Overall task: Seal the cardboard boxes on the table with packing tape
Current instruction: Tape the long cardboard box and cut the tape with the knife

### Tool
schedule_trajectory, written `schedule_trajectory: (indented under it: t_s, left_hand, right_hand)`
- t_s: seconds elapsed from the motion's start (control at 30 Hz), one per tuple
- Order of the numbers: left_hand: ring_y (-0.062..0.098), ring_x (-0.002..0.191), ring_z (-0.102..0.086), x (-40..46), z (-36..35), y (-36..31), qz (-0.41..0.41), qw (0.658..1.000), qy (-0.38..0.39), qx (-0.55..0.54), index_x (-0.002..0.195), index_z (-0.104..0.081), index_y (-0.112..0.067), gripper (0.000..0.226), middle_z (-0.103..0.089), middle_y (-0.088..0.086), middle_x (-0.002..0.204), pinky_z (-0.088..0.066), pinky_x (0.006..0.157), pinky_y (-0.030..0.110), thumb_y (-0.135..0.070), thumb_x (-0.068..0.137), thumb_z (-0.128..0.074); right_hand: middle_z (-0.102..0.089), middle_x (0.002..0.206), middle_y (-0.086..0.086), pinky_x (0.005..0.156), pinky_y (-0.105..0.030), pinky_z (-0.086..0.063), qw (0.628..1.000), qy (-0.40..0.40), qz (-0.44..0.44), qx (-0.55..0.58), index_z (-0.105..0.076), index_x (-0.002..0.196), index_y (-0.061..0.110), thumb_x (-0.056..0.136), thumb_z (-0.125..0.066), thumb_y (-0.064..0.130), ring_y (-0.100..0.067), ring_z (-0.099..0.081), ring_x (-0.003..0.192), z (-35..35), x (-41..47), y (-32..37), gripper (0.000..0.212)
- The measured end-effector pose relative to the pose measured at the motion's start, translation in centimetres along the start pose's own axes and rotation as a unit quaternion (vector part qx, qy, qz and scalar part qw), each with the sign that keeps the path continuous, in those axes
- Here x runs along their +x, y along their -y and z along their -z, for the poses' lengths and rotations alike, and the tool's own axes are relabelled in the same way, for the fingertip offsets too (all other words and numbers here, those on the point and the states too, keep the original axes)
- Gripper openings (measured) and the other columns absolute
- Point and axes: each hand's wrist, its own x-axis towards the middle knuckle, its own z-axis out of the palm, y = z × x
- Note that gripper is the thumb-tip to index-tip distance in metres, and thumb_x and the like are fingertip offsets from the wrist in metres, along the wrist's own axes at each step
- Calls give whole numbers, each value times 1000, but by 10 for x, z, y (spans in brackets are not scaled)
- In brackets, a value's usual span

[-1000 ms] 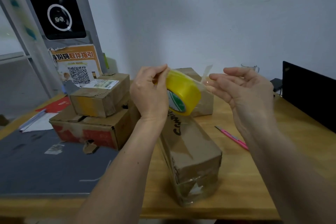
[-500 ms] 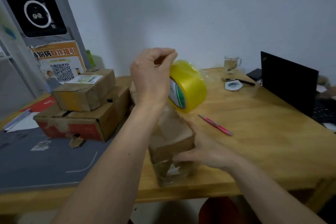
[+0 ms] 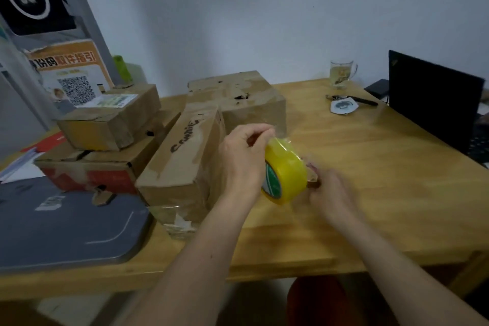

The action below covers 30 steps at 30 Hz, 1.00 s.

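Left hand holds the yellow tape roll above the wooden tabletop, fingers curled over its upper rim in a firm grip. Right hand, blurred, lies low just beside the roll; its grip cannot be told, though it may be closing on something pink. The long box sits immediately left of the roll, stacked boxes beyond it.

Dim, soft, wide-angle warp, motion blur
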Motion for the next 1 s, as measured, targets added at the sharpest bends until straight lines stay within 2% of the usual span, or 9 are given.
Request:
schedule_trajectory:
  t_s: [0.1, 0.2, 0.27, 0.43, 0.57, 0.67, 0.8, 0.93, 1.0]
  left_hand:
    - [-3, 86, -61, -5, -6, 25, 19, 999, 31, 20, 78, -69, -36, 23, -69, -11, 91, -47, 77, 12, -16, 89, -71]
    - [1, 88, -59, -4, -7, 40, -7, 998, 43, 54, 82, -68, -31, 16, -66, -6, 94, -47, 80, 19, -18, 92, -67]
    - [0, 85, -57, 3, -6, 46, -37, 994, 47, 86, 84, -67, -27, 12, -62, -7, 93, -47, 76, 17, -18, 92, -68]
    - [-1, 75, -57, 19, -8, 44, -66, 992, 52, 96, 87, -50, -39, 31, -52, -9, 92, -42, 62, 10, -23, 86, -76]
    - [11, 86, -63, 19, -10, 46, -65, 990, 94, 79, 111, -57, -42, 33, -61, -5, 94, -53, 75, 27, -20, 91, -70]
    - [6, 96, -65, 17, -7, 52, -28, 993, 111, 33, 121, -48, -42, 39, -59, -8, 109, -54, 76, 21, -22, 93, -67]
    - [-4, 102, -61, 18, -4, 55, 8, 992, 121, 26, 149, -29, -27, 65, -51, -17, 117, -51, 80, 18, -31, 95, -64]
    - [2, 104, -60, 15, -8, 55, 8, 993, 111, 26, 152, -23, -26, 78, -46, -10, 128, -52, 78, 19, -33, 90, -70]
    - [4, 106, -58, 12, -11, 53, -7, 995, 97, 27, 151, -24, -24, 83, -40, -7, 131, -50, 74, 12, -34, 86, -73]
  right_hand:
    - [-51, 121, -10, 87, -33, -32, 991, -75, 25, -109, -60, 115, 14, 91, -59, 28, -28, -42, 110, -1, 24, -12, 27]
    - [-47, 131, -11, 97, -36, -34, 982, 2, 0, -187, -49, 126, 12, 97, -47, 40, -29, -40, 119, -7, 46, -11, 40]
    - [-48, 128, -12, 94, -36, -36, 981, 33, -1, -190, -51, 124, 11, 100, -41, 28, -30, -42, 118, -8, 57, -8, 31]
    - [-52, 108, -13, 77, -33, -40, 985, 138, -19, -103, -53, 113, 8, 95, -55, 19, -34, -53, 106, 4, 70, -5, 21]
    - [-57, 87, -8, 62, -33, -37, 979, 141, -41, 139, -51, 101, 10, 97, -51, 23, -22, -51, 76, 33, 64, -4, 13]
    - [-64, 72, 1, 54, -27, -36, 968, 124, 35, 217, -65, 91, 24, 92, -62, 30, -8, -50, 59, 63, 45, -5, 7]
    - [-67, 62, 2, 51, -28, -37, 957, 133, 133, 223, -75, 81, 29, 81, -73, 29, -10, -47, 51, 93, 29, -2, 2]
    - [-68, 67, 0, 54, -35, -42, 956, 165, 184, 159, -77, 86, 29, 80, -74, 29, -23, -55, 60, 95, 23, 12, 7]
    - [-67, 66, 2, 55, -30, -41, 963, 145, 186, 134, -77, 87, 29, 81, -74, 31, -13, -54, 58, 90, 24, 17, 7]
